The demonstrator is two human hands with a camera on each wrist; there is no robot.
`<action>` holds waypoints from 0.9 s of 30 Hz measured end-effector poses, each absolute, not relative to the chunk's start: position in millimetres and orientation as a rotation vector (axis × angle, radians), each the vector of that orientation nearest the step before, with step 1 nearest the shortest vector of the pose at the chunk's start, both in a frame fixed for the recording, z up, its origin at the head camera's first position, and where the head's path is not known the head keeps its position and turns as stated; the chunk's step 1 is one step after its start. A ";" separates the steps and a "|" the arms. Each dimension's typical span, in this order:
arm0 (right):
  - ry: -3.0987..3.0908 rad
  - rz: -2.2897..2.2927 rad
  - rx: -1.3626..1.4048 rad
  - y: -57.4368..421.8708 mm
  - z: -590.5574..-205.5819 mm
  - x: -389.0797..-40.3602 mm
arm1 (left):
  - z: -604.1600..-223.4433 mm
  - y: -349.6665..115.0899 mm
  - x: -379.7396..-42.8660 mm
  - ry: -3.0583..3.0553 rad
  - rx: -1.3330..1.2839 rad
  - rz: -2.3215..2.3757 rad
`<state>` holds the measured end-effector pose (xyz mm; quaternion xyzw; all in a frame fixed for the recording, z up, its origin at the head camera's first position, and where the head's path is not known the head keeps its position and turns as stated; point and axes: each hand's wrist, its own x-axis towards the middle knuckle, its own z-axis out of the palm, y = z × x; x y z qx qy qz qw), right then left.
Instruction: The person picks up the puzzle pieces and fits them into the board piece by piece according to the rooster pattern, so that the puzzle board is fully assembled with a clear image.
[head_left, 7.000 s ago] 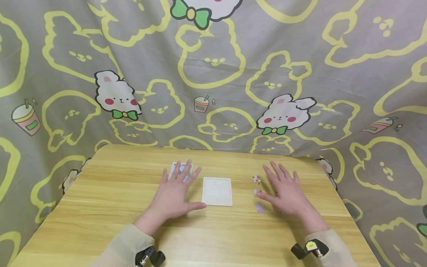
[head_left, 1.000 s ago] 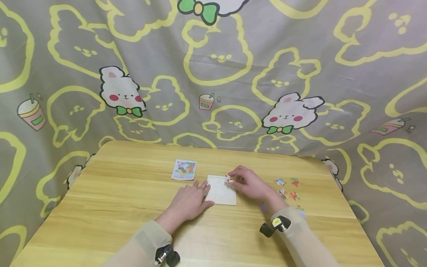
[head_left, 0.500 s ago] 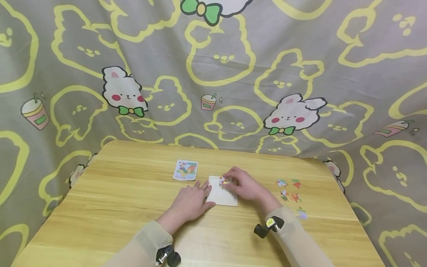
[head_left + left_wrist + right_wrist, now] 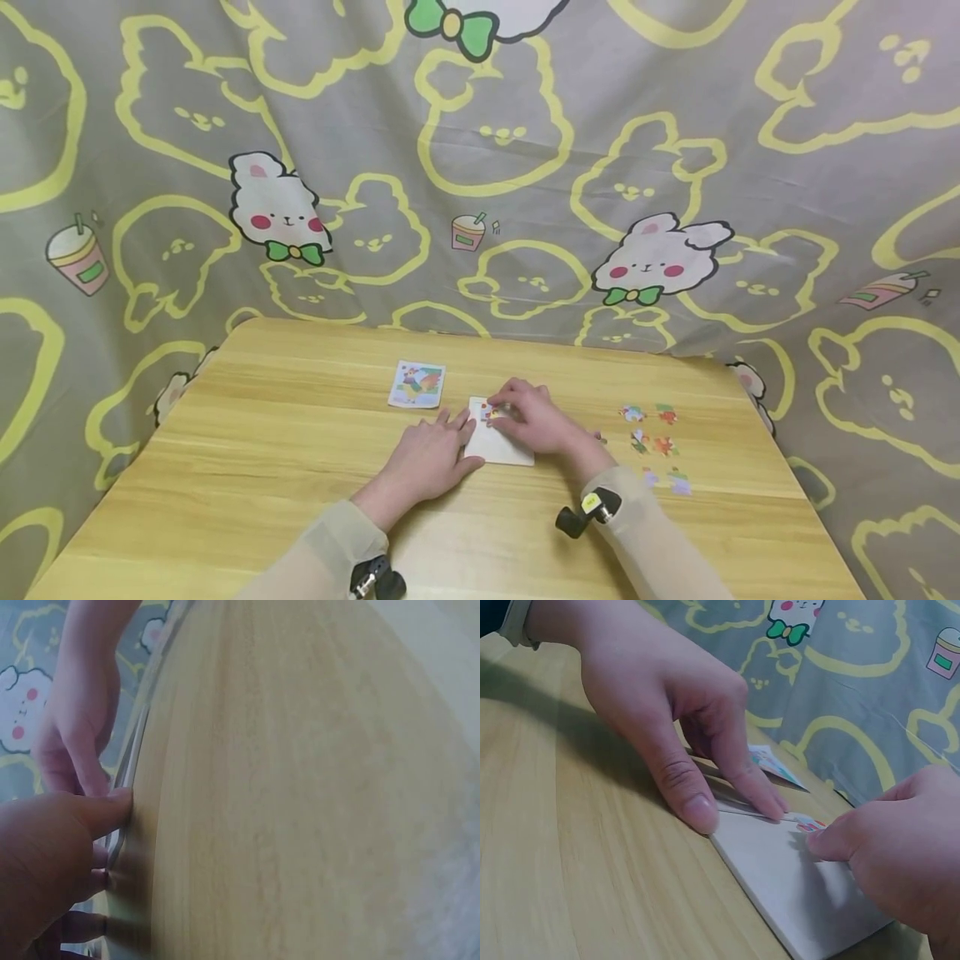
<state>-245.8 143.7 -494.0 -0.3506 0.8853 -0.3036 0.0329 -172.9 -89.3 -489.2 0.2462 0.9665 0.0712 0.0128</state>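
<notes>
A white, shallow puzzle tray (image 4: 504, 450) lies flat on the wooden table in the head view. My left hand (image 4: 427, 454) rests along its left side; the right wrist view shows the thumb at a corner and the index finger on the rim. Over the tray's far left part, my right hand (image 4: 536, 421) pinches a small colourful jigsaw piece (image 4: 486, 412). Fingers partly cover that piece (image 4: 806, 824) in the right wrist view, and whether it lies fully flat cannot be told. In the left wrist view the tray appears edge-on beside my left thumb.
A picture card (image 4: 417, 384) with a printed animal lies behind my left hand. Several loose jigsaw pieces (image 4: 664, 445) are spread on the right of the table, some partly behind my right forearm. A patterned grey curtain (image 4: 517, 208) hangs along the table's back edge.
My right hand has carried the jigsaw piece left across the tray, from its far right corner to the far left part. Earlier both hands were spread above the table. The left hand now stays at the tray.
</notes>
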 end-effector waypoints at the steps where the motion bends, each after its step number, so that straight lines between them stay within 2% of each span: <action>1: 2.736 -0.927 -1.085 142.6 -495.1 -246.0 | -489.5 -89.3 -172.9 3.012 0.767 0.220; 27: 2.831 -0.874 -1.037 131.0 -506.6 -241.8 | -484.7 -85.7 -172.3 3.052 0.841 0.046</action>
